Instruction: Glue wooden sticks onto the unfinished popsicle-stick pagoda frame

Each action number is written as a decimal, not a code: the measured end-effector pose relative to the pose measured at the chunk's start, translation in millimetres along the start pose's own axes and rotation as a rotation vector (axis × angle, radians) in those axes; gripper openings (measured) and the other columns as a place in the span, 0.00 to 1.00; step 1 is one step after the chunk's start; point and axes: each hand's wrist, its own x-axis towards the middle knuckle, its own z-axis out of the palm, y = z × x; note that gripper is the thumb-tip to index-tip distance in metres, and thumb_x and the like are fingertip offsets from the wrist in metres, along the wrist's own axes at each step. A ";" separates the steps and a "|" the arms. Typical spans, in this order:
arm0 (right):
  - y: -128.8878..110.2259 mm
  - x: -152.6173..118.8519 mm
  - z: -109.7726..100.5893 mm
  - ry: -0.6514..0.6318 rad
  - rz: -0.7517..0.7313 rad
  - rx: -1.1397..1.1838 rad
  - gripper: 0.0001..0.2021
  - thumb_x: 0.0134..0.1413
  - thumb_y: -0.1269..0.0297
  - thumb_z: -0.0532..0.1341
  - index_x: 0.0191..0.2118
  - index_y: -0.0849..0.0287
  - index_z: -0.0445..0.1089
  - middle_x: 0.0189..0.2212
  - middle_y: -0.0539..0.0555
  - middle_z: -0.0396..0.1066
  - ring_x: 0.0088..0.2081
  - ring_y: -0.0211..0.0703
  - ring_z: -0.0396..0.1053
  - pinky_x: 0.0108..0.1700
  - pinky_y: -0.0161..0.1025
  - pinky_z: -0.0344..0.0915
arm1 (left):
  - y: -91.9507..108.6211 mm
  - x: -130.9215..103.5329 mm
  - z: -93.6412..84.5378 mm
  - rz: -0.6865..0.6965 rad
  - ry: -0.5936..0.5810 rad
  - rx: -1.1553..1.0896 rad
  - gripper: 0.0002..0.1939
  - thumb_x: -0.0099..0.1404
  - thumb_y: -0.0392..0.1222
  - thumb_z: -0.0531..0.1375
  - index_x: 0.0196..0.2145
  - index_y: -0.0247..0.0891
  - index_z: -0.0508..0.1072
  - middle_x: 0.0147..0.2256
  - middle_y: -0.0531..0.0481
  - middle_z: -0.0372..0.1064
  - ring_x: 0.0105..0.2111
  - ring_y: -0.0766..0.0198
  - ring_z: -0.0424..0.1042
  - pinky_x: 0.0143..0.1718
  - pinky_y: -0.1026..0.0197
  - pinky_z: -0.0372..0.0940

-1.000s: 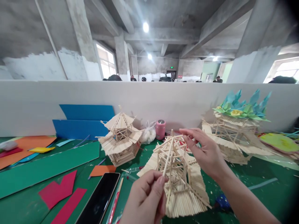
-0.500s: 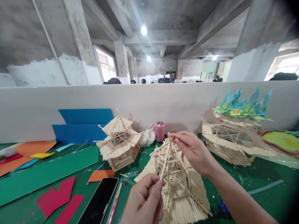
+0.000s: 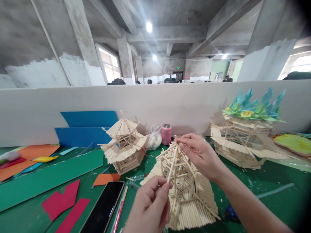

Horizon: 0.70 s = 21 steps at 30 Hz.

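A pavilion model built of thin wooden sticks [image 3: 181, 181] stands in front of me, with a slatted lower roof and an open frame that narrows to a peak. My left hand [image 3: 153, 202] pinches the lower end of a wooden stick [image 3: 172, 163], which slants up to the peak. At the top, the fingers of my right hand [image 3: 198, 153] are closed around the peak where the stick's upper end meets it. Exactly which pieces those fingertips grip is partly hidden.
A finished-looking stick pavilion [image 3: 123, 145] stands behind left; another, topped with paper leaves [image 3: 257, 103], stands right. A pink jar [image 3: 166, 134] and a plastic bag [image 3: 154, 138] sit near the white partition [image 3: 155, 100]. A phone [image 3: 103, 207] and coloured sheets [image 3: 62, 199] lie left.
Both hands keep nearly the same hold on the stick and the peak. The view has shifted slightly, and the left hand sits a touch higher in it.
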 end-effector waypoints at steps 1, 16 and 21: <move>-0.6 0.1 0.4 0.006 0.003 -0.005 0.11 0.57 0.65 0.53 0.43 0.55 0.69 0.38 0.54 0.66 0.43 0.42 0.63 0.45 0.44 0.60 | 1.0 -0.1 0.3 -0.009 0.000 -0.009 0.15 0.56 0.54 0.55 0.26 0.38 0.63 0.09 0.62 0.55 0.07 0.76 0.46 0.10 0.72 0.40; -0.5 -1.4 1.7 0.022 0.009 0.012 0.12 0.56 0.65 0.54 0.44 0.53 0.70 0.38 0.53 0.66 0.42 0.41 0.62 0.45 0.41 0.59 | -4.5 -5.6 8.8 -0.002 0.050 -0.035 0.14 0.59 0.51 0.54 0.25 0.39 0.61 0.09 0.63 0.51 0.09 0.78 0.45 0.11 0.74 0.39; -0.1 -0.7 2.2 0.015 0.017 0.026 0.12 0.56 0.66 0.53 0.45 0.53 0.69 0.38 0.53 0.66 0.42 0.41 0.62 0.45 0.42 0.59 | -6.5 -4.9 8.2 0.001 0.018 -0.080 0.15 0.57 0.53 0.55 0.26 0.39 0.62 0.08 0.62 0.52 0.09 0.78 0.45 0.11 0.75 0.39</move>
